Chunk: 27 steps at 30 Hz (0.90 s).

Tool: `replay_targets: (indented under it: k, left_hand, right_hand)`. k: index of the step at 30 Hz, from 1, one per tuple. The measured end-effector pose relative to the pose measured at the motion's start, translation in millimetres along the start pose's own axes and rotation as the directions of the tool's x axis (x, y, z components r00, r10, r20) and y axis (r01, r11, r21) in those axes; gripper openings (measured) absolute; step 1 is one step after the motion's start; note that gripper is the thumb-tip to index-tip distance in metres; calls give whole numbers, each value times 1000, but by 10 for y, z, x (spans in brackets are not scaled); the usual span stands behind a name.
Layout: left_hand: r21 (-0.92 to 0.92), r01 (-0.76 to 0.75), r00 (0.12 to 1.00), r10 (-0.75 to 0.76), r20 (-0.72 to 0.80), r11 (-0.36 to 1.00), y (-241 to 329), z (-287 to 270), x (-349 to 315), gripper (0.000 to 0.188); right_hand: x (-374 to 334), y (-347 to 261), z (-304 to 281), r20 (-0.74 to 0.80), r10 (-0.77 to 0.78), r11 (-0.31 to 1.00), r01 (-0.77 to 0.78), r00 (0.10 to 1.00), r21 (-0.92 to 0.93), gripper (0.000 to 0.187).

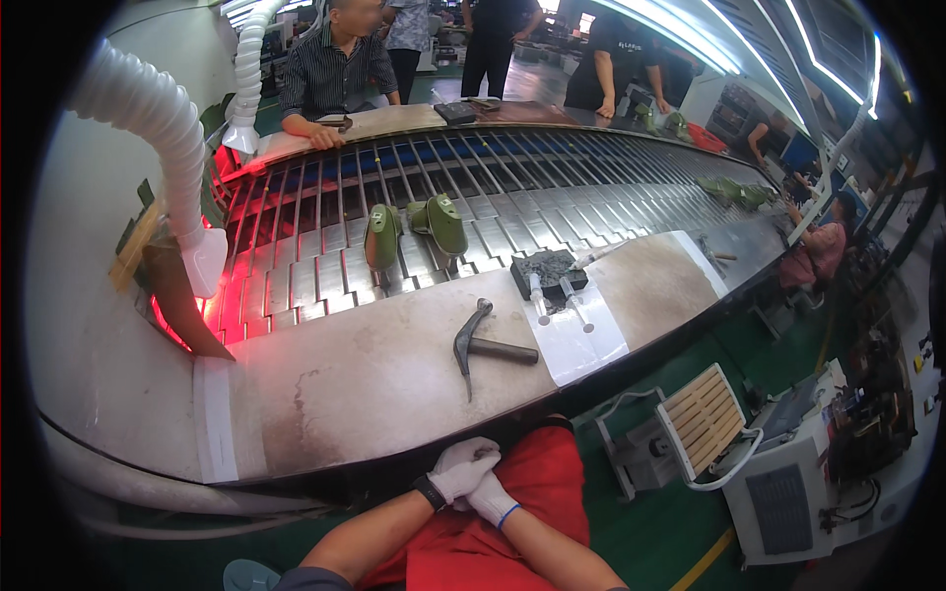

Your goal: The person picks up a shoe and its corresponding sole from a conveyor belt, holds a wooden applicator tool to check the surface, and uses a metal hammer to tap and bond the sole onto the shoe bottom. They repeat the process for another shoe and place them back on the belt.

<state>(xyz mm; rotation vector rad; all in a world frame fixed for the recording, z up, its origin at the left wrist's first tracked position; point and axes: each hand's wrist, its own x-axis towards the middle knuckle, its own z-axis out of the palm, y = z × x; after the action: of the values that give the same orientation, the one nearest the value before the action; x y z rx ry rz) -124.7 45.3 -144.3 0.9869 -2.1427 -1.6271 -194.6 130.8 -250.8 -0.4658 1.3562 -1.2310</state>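
My left hand [461,470], in a white knit glove with a black band at the wrist, lies over my right hand [492,501] above my lap. Its fingers look curled together, and no object shows in it. A white glove with a blue cuff covers my right hand, whose fingers are mostly hidden under the left. Beyond them, on the brown-stained bench edge [365,379], rests a hammer [501,350] with a curved metal head. A dark block [548,276] with several syringes [574,301] around it is at the right, partly over a white sheet [581,350].
A slatted metal conveyor [493,222] runs behind the bench edge, carrying green shoes [445,225]. Red light glows at its left end, near a white corrugated duct [158,128]. A wood-slatted stand [702,419] is at the right. Several people stand or sit around the line.
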Motion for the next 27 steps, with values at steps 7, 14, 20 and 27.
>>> replay_targets:
  k: [7, 14, 20, 27]
  left_hand:
    - [51, 59, 998, -59, 12, 997, -1, -48, -23, 42]
    - [63, 51, 998, -52, 20, 997, -65, -9, 15, 41]
    - [64, 38, 999, -39, 14, 997, -72, 4, 23, 41]
    - [102, 23, 998, -30, 64, 994, 35, 27, 45, 40]
  right_hand:
    - [7, -175, 124, -18, 223, 928, -207, 975, 311, 39]
    - [130, 155, -67, 96, 30, 987, -15, 995, -159, 41]
    - [278, 292, -103, 67, 134, 985, -140, 989, 99, 48]
    - [304, 240, -114, 25, 202, 922, -198, 979, 333, 47]
